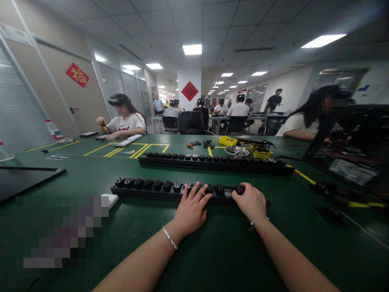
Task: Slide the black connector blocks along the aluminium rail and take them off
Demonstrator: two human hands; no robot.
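Observation:
A long black strip housing (146, 191), like a power strip, lies across the green table before me. A row of small black socket modules (157, 185) sits along it, with a gap near its right end. My left hand (193, 209) rests on the strip, fingers spread over the modules right of its middle. My right hand (251, 200) has its thumb and fingers closed around a black socket module (240, 189) at the right part of the strip. The fingers partly cover that module, so how deep it sits is hidden.
Behind lies a second black strip (212, 163) with similar modules. Farther back are a metal dish (237, 151), yellow bins (227, 140) and an orange-handled screwdriver (192, 147). A dark panel (27, 178) lies left; a black frame (349, 150) stands right. Co-workers sit across the table.

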